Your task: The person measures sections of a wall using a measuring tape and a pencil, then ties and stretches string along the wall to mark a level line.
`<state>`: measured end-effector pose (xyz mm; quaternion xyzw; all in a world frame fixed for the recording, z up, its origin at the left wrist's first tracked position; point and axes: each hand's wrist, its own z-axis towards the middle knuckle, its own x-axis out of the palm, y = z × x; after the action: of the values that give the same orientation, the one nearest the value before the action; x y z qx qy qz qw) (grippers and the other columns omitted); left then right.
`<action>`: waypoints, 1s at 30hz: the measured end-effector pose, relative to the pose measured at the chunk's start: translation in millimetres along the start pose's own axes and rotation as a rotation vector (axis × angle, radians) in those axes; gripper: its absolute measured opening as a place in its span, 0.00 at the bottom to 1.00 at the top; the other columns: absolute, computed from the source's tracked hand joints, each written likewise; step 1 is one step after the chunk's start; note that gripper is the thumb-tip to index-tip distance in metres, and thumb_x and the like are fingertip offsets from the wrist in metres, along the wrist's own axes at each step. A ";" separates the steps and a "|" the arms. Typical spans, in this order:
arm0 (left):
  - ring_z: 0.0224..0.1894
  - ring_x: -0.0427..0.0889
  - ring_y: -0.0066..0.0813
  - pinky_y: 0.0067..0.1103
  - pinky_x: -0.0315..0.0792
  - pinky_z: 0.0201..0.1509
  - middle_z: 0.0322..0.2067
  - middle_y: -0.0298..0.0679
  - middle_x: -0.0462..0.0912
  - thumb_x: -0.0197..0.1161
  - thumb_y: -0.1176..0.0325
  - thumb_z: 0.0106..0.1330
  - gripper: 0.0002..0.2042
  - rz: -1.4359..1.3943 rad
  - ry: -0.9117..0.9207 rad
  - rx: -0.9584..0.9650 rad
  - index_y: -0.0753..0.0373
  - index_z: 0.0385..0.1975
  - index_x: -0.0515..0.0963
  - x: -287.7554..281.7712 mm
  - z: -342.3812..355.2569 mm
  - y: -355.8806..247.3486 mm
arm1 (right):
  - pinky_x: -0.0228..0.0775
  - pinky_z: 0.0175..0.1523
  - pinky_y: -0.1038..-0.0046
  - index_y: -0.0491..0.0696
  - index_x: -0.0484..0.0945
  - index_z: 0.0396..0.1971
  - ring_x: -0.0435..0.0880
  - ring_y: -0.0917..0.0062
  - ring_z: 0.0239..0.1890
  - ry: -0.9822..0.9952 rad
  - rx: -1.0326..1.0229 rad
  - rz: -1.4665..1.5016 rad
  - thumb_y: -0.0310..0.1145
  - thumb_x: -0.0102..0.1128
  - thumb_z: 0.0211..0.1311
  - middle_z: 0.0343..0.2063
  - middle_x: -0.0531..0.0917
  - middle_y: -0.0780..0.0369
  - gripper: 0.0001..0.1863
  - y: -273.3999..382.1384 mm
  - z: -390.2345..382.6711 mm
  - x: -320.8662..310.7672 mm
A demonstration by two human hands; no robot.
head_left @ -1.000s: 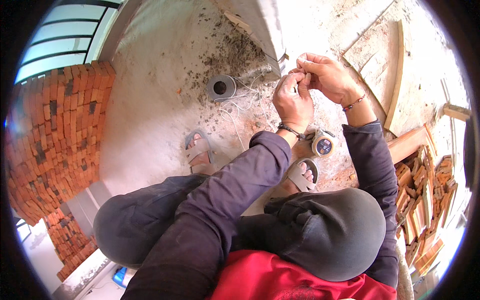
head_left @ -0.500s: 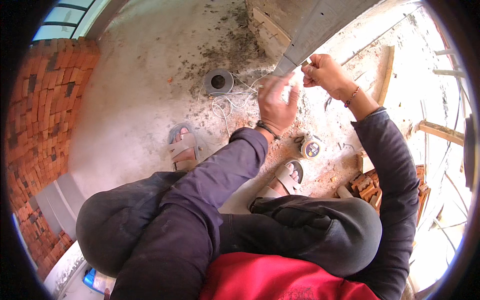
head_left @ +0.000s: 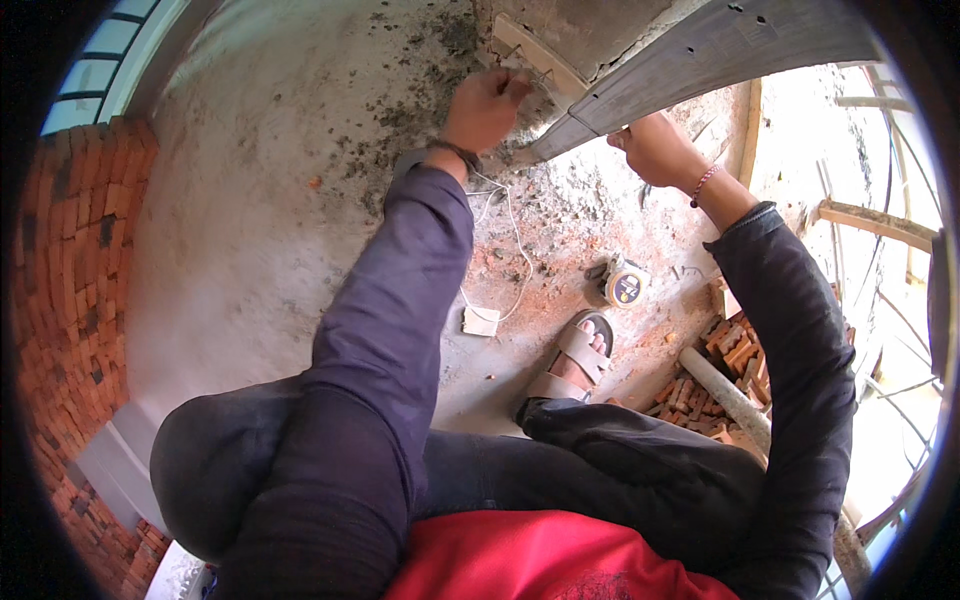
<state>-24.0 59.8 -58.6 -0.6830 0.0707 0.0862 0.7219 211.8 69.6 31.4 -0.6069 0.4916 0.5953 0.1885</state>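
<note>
Now the left hand (head_left: 487, 108) has swung out past the grey post (head_left: 700, 72), away from its partner, while the right hand (head_left: 658, 150) stays up against the post's right edge. So the two are split, one to each side, and to my eye the work now spans the width of that post. The left one has its fingers curled in toward the thumb above the dark, crumbly patch of floor; whether anything thin sits in that pinch, I can't make out from here. The right one is bent inward at the edge, fingertips partly hidden, so its grip is anyone's guess too.

And the post itself? It slants in from the upper right, long, grey and fairly smooth, pocked with small dark holes, a thin dark line crossing it near the narrow end between the hands. Beyond the left fingers lies a pale wooden strip (head_left: 540, 58). White cord (head_left: 532, 268) loops over the floor to a small pale block (head_left: 481, 320) (newly in sight, beside the sleeve), with a tape measure (head_left: 624, 286) resting nearby.
</note>
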 end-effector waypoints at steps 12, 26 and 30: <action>0.35 0.81 0.26 0.25 0.73 0.39 0.37 0.36 0.83 0.58 0.51 0.65 0.19 0.768 1.022 -0.015 0.61 0.43 0.78 -76.9 57.2 -72.1 | 0.71 0.40 0.60 0.41 0.72 0.20 0.80 0.55 0.34 0.014 0.163 -0.038 0.18 0.50 0.42 0.24 0.79 0.49 0.04 23.9 -11.9 -18.1; 0.43 0.79 0.34 0.25 0.70 0.49 0.40 0.41 0.80 0.64 0.55 0.57 0.23 0.696 0.422 0.027 0.62 0.49 0.72 -38.2 -18.1 -16.5 | 0.72 0.40 0.62 0.40 0.76 0.22 0.81 0.57 0.33 -0.057 0.241 0.121 0.22 0.54 0.48 0.24 0.81 0.49 0.02 9.9 -21.0 -2.0; 0.40 0.80 0.36 0.26 0.73 0.42 0.36 0.39 0.80 0.63 0.58 0.58 0.18 0.655 0.339 0.012 0.62 0.44 0.75 -20.7 -57.6 -43.6 | 0.69 0.34 0.69 0.39 0.74 0.22 0.78 0.70 0.26 -0.075 0.289 0.243 0.25 0.57 0.56 0.20 0.78 0.55 0.06 9.0 -38.3 0.7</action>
<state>-33.7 -0.5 -14.9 -0.6245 0.4047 0.1976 0.6381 224.9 34.1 42.4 -0.4869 0.6344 0.5591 0.2186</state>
